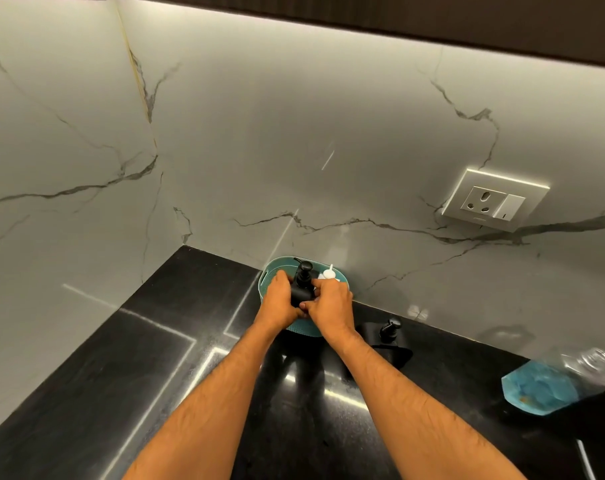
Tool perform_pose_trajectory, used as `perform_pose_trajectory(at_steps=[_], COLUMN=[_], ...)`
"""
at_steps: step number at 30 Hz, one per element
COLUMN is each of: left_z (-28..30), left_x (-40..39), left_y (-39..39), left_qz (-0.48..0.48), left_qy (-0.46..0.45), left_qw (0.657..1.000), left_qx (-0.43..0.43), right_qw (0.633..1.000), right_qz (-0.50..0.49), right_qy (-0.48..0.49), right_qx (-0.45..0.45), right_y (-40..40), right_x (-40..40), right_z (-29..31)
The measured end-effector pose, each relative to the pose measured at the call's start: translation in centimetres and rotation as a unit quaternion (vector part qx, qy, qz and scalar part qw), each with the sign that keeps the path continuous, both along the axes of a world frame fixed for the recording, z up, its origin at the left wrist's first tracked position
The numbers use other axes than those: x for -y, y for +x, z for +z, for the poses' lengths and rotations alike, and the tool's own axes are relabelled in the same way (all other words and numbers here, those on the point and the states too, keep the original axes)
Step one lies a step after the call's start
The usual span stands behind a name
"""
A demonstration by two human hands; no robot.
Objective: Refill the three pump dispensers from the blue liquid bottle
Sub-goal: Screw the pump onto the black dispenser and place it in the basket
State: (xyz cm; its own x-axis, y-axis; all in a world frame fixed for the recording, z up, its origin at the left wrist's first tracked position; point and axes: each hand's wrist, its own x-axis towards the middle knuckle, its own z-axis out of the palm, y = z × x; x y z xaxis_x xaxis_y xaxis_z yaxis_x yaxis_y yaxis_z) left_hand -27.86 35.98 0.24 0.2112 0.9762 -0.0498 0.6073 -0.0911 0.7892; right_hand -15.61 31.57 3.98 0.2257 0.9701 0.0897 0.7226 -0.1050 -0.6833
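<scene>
- The marble-look wall (294, 133), pale with dark veins, fills most of the view and meets a side wall in a corner at the left, lit by a strip of light along its top.
- The black polished countertop (176, 375) runs below it and mirrors the light in bright lines.
- The blue liquid bottle (550, 382), clear plastic, leans or lies at the right edge of the counter, well apart from the hands, with the blue liquid gathered in its nearer end and its upper part see-through.
- A white wall socket (491, 200) with one switch sits on the wall to the right.
- A teal plastic basket (271, 268) with a patterned wall and a handle slot stands on the counter against the wall.
- The left hand (280, 301) curls round the left side of a black pump dispenser (301, 284), which stands upright in or just over the basket.
- The right hand (330, 306) grips the same dispenser from the right, its fingers bent round the body; the thumbs of both hands nearly meet in front.
- A second black pump dispenser (387, 332) stands on the counter just right of the basket, near the right wrist.
- A white pump dispenser (329, 273) shows only its top, inside the basket behind the right hand.
</scene>
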Motion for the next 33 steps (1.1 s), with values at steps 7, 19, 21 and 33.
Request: perform_pose_trajectory(at_steps=[7, 19, 21, 33], left_z=[0.1, 0.2, 0.1, -0.2], left_x=[-1.3, -1.6, -1.3, -1.9], left_y=[-0.1, 1.7, 1.9, 1.9], left_qz=[-0.033, 0.001, 0.012, 0.004], left_qy=[-0.045, -0.066, -0.056, -0.086], left_qw=[0.996, 0.991, 0.991, 0.993], left_qx=[-0.075, -0.117, -0.120, -0.086], right_qw=[0.999, 0.993, 0.993, 0.995], right_qz=[-0.006, -0.084, -0.082, -0.079], right_qy=[0.016, 0.019, 0.013, 0.042], right_qx=[0.037, 0.085, 0.080, 0.053], right_y=[0.5, 0.9, 0.9, 1.5], right_x=[0.3, 1.7, 1.5, 1.7], right_z=[-0.8, -2.5, -2.3, -2.6])
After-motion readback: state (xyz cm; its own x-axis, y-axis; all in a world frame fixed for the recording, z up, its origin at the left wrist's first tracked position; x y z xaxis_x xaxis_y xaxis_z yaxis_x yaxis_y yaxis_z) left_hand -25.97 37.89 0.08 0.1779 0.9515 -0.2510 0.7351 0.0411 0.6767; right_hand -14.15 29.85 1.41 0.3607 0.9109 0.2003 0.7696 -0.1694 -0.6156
